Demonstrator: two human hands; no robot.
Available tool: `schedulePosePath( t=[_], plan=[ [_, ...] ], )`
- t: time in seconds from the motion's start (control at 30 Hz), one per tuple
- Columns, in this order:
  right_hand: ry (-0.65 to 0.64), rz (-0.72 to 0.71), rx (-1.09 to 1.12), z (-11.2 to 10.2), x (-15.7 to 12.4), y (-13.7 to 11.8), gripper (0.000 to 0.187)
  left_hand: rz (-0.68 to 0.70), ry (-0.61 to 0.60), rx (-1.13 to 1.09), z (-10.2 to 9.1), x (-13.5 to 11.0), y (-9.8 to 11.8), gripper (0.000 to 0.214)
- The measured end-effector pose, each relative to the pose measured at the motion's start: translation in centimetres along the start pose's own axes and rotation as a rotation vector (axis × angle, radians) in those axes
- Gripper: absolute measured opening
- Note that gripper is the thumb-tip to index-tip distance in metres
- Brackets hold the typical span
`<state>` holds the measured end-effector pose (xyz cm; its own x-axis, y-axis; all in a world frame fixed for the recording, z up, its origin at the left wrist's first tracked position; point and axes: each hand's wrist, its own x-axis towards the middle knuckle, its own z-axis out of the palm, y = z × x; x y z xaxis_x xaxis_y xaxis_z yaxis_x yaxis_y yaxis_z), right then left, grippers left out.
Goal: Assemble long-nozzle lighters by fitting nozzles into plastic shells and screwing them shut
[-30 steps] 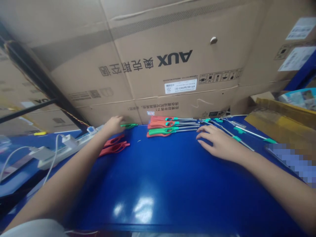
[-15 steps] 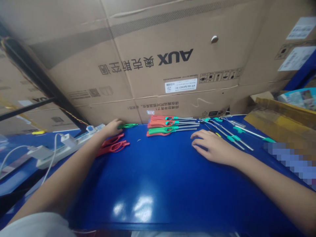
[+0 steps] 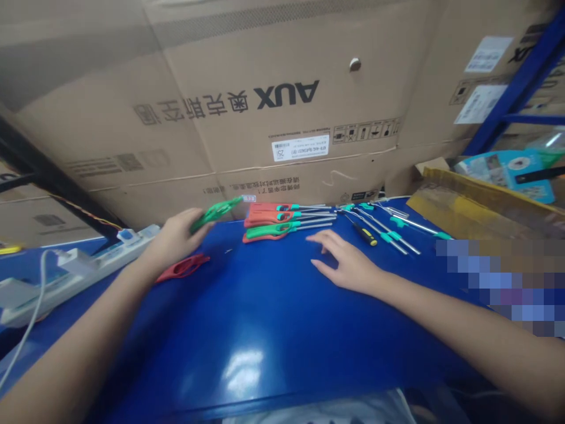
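My left hand (image 3: 175, 237) is closed around a green plastic handle shell (image 3: 216, 212), which it holds lifted off the blue table (image 3: 273, 330) at the far left. Red handle shells (image 3: 183, 268) lie just below that hand. My right hand (image 3: 346, 264) rests flat on the table with its fingers spread and nothing in it. Just beyond its fingertips lies a row of assembled lighters with red and green handles (image 3: 282, 221). To the right of them lie metal rods with teal fittings (image 3: 392, 227) and a small black and yellow screwdriver (image 3: 365, 234).
Large cardboard boxes (image 3: 282, 106) stand right behind the table. A white power strip (image 3: 75, 268) with a cable lies at the left. At the right are a yellow-brown carton (image 3: 477, 203) and blue shelf posts (image 3: 516, 88).
My left hand has gripped the green shell and lifted it off the table. My right hand slid left, away from the rods. The view shifted to the right.
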<state>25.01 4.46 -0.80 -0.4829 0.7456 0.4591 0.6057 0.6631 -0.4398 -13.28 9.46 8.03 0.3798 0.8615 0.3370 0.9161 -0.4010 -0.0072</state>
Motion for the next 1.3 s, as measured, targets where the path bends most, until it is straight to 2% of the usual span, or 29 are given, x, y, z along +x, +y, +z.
schedulePosePath(
  t=[0.07, 0.13, 0.17, 0.23, 0.3, 0.4, 0.5, 0.63, 0.87, 0.93, 1.0, 1.1, 1.17, 1.23, 1.3],
  plan=[
    [0.094, -0.033, 0.100, -0.2, -0.2, -0.7, 0.063, 0.114, -0.048, -0.060, 0.5, -1.0, 4.0, 0.036],
    [0.091, -0.170, 0.090, -0.7, -0.4, -1.3, 0.069, 0.264, -0.100, -0.056, 1.5, -2.2, 8.3, 0.034],
    [0.052, -0.239, 0.039, -1.0, -0.5, -1.5, 0.065, 0.309, -0.129, -0.039, 2.0, -2.8, 10.3, 0.033],
    [-0.061, -0.349, -0.079, -1.5, -0.6, -1.8, 0.042, 0.407, -0.199, -0.034, 3.2, -3.9, 13.5, 0.033],
    [-0.196, -0.387, -0.158, -1.8, -0.7, -1.9, 0.026, 0.465, -0.210, -0.056, 4.5, -4.6, 15.2, 0.034],
    [-0.347, -0.328, -0.162, -2.2, -0.5, -1.9, 0.024, 0.463, -0.136, -0.216, 6.1, -4.7, 15.4, 0.038],
    [-0.408, -0.238, -0.124, -2.8, -0.1, -1.6, 0.020, 0.432, -0.102, -0.427, 7.1, -4.4, 14.3, 0.039],
    [-0.439, -0.154, -0.109, -3.8, 0.2, -1.1, 0.018, 0.350, -0.093, -0.581, 7.6, -4.2, 13.5, 0.038],
    [-0.448, -0.097, -0.021, -4.1, 0.2, -0.7, 0.017, 0.297, -0.082, -0.666, 7.7, -4.0, 13.6, 0.036],
    [-0.415, -0.088, 0.074, -4.0, 0.3, -0.5, 0.017, 0.288, -0.083, -0.674, 7.7, -4.0, 13.6, 0.038],
    [-0.306, -0.077, 0.142, -4.0, 0.5, -0.2, 0.017, 0.273, -0.077, -0.672, 7.7, -4.1, 13.6, 0.042],
    [-0.094, -0.033, 0.121, -4.4, 0.8, 0.1, 0.019, 0.230, -0.055, -0.673, 7.8, -4.2, 13.5, 0.054],
    [-0.065, 0.012, 0.090, -4.9, 0.9, 0.2, 0.021, 0.191, -0.052, -0.686, 8.0, -4.2, 13.4, 0.059],
    [-0.170, 0.039, 0.099, -5.4, 0.9, 0.1, 0.024, 0.175, -0.058, -0.709, 8.2, -4.2, 13.3, 0.058],
    [-0.334, 0.030, 0.128, -5.7, 0.7, -0.1, 0.025, 0.188, -0.061, -0.731, 8.4, -4.1, 13.3, 0.053]
  ],
)
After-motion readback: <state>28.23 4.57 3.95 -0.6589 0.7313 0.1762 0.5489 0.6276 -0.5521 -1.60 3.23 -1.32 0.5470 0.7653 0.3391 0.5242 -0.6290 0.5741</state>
